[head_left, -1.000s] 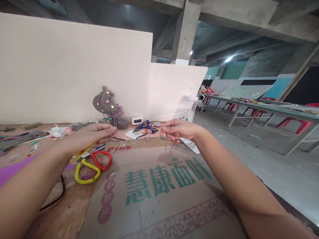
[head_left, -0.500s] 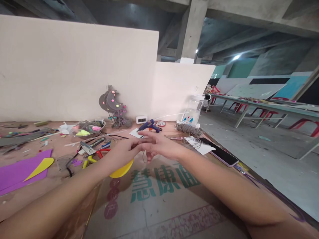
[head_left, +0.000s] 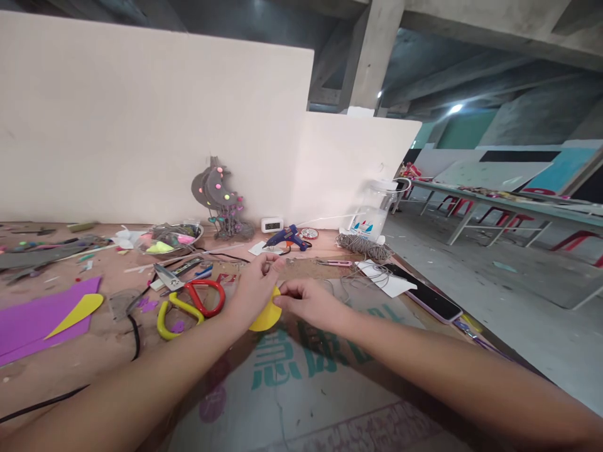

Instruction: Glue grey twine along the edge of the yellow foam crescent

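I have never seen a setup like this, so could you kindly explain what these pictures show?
There is no machine here: a person works with two bare hands, seen by one camera worn on the head, looking forward and down.

On the table, a printed sheet lies beneath the hands. To its left are scissors and purple sheets; beyond are a glue gun and a small clock. A phone lies on the right.

The right hand pinches a yellow piece. The left hand is close against it, its grip partly hidden.
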The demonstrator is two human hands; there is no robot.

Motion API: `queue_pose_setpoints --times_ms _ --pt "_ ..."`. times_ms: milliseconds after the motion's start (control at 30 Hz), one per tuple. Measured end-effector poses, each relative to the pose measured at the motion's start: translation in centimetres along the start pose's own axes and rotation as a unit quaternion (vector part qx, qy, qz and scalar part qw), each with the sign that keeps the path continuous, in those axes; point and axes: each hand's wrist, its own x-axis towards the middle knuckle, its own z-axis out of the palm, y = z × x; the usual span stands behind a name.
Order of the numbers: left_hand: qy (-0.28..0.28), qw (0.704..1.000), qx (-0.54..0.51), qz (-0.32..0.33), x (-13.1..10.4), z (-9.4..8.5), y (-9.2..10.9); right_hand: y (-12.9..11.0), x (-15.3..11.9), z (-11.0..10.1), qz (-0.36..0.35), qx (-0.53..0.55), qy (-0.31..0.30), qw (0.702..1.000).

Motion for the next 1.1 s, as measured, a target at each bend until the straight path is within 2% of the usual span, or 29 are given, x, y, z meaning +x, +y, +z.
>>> queue_pose_setpoints --times_ms 100,167,267,400,500,667,767,933,1100 --pt "-0.049 0.99 -0.107 -0.083 -0.6 -0.1 -0.3 1.1 -0.7 -1.0 0.02 0.005 0.035 0.999" --pt "-0.088 0.98 -0.127 -0.126 -1.1 -0.6 -0.8 2.0 -0.9 -1.8 0.034 0.01 0.057 0.998" --pt "-0.131 0.982 -0.07 -0.117 -1.5 -1.2 -1.8 2.9 -0.8 -2.1 0.054 0.029 0.065 0.996" --pt "-0.182 0.975 -0.05 -0.119 -1.3 -1.2 -2.8 3.5 -0.8 -1.2 0.083 0.045 0.024 0.995" --pt "-0.178 0.976 -0.028 -0.118 -1.1 -1.2 -3.2 3.7 -0.9 -1.1 0.066 0.056 0.023 0.996" --pt "-0.121 0.982 -0.037 -0.141 -0.9 -1.3 -3.5 4.1 -1.0 -2.1 -0.009 0.161 0.126 0.979" --pt "-0.102 0.981 -0.08 -0.146 -1.0 -1.2 -3.5 4.0 -1.3 -2.2 -0.086 0.162 0.16 0.97" --pt "-0.076 0.989 -0.062 -0.112 -1.3 -1.3 -3.4 2.2 -3.1 -1.1 -0.147 0.078 0.121 0.979" --pt "-0.078 0.991 -0.087 -0.065 -1.6 -1.4 -3.6 0.8 -4.0 -0.2 -0.214 0.027 0.083 0.973"
